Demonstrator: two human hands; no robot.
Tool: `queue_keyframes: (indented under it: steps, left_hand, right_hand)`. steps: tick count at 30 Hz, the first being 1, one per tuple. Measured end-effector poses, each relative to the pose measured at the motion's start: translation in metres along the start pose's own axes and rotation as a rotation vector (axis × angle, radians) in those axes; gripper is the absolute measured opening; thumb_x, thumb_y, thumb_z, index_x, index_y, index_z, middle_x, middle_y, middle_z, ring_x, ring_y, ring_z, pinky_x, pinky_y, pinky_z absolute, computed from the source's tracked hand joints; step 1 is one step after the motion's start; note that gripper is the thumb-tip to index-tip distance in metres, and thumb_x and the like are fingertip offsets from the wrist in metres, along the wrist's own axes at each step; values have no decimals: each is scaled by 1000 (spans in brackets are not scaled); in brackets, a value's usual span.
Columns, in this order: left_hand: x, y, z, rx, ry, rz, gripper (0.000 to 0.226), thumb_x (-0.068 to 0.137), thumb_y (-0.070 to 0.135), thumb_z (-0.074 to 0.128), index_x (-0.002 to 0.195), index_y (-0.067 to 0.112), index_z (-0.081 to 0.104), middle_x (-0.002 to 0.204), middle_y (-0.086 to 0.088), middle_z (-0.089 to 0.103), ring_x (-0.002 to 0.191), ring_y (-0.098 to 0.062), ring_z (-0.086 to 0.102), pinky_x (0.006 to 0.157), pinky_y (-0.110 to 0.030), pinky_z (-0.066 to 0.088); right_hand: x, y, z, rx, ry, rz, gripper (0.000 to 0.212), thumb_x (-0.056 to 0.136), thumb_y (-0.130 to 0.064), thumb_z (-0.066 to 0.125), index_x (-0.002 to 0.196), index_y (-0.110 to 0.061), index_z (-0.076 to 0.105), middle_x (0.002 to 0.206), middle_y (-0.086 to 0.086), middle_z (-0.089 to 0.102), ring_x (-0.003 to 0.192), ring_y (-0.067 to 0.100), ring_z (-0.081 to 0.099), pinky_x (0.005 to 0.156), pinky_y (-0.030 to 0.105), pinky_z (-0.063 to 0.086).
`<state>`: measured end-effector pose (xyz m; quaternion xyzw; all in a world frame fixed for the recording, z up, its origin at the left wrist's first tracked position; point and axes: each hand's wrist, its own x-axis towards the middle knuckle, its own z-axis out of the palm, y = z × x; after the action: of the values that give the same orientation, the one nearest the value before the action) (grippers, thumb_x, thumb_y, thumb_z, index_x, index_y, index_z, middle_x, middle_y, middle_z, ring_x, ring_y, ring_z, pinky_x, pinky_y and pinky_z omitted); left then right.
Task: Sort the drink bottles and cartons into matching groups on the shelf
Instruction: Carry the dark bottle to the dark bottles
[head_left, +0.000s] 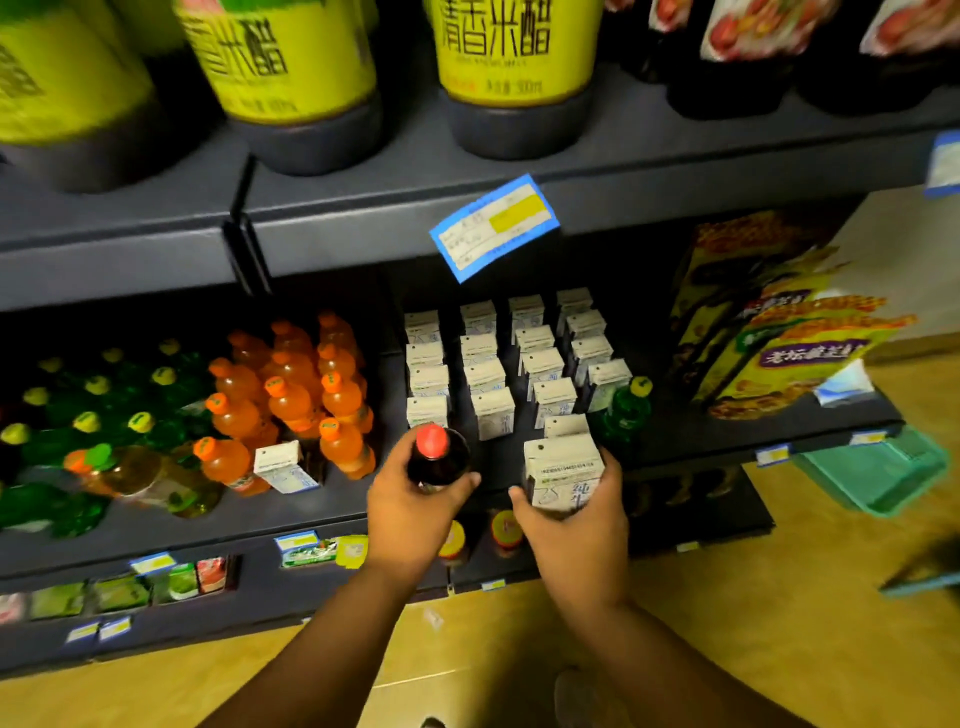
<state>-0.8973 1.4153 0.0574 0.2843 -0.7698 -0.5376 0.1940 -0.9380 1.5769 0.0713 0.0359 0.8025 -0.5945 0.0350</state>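
Note:
My left hand (410, 512) grips a dark cola bottle (437, 457) with a red cap, held upright at the front edge of the middle shelf (332, 514). My right hand (576, 525) grips a white milk carton (563, 470) just in front of the rows of white cartons (488, 374). Orange soda bottles (291, 384) stand left of the cartons, and green bottles with yellow caps (98, 405) stand further left. A stray white carton (285, 467) sits among the orange bottles. One green bottle (626, 408) stands at the right end of the cartons. A yellowish bottle (140, 475) lies tipped at front left.
Large yellow-labelled vinegar bottles (509, 67) fill the shelf above, with a blue price tag (493, 226) hanging from its edge. Snack bags (769, 317) stand to the right. A green plastic basket (878, 467) sits on the floor at right. Jars and packets occupy the lower shelf.

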Motion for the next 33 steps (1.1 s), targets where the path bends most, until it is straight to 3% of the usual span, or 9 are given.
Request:
queue_keyframes:
  steps: [4,8,15,22,26,29,33]
  left_hand:
    - [-28,10,-33,6,10,7,63,65,13,93,121,27,66,110,10,74,105,-1,68,90,-13,53]
    - [-43,7,-56,8,7,-64,59,63,14,94,112,34,67,100,20,75,97,7,67,83,-11,50]
    - [-49,-4,-70,40,3,-71,55,64,12,93,111,29,69,98,15,75,95,0,69,84,-19,52]
    - [-45,-3,-63,54,1,-82,56,65,16,93,112,28,67,101,16,74,97,5,66,81,-3,48]
    - [-42,-7,-58,65,11,-102,56,65,19,93,112,33,65,103,17,73,99,3,66,84,-9,49]
    - [-41,-18,-51,86,16,-113,56,66,20,93,113,33,65,104,16,73,102,-4,68,89,-21,53]
    - [-39,-32,-41,48,35,-128,52,67,13,92,107,32,66,99,14,73,98,-6,67,79,-11,52]
  right_hand:
    - [-11,-11,2,0,-20,-20,79,66,-24,91,132,-27,47,106,-19,61,102,3,58,86,19,46]
    - [-16,-19,3,-17,-38,-31,81,66,-27,91,134,-26,46,109,-17,59,104,3,55,86,19,46]
    - [-19,-13,5,-29,-48,-28,81,68,-26,90,136,-26,46,112,-14,61,106,6,56,87,20,47]
    - [-13,-3,16,-2,-42,7,77,71,-17,88,135,-23,47,102,-20,60,99,3,58,84,16,45]
    - [-2,12,29,-43,-15,10,79,69,-22,89,135,-23,47,126,-3,63,114,11,59,90,21,46]
    - [8,30,42,-70,-3,31,77,69,-26,89,135,-23,48,125,-1,66,116,17,61,90,23,47]
    - [31,55,67,-107,-6,21,78,68,-31,89,135,-21,49,125,1,67,117,22,63,91,26,46]
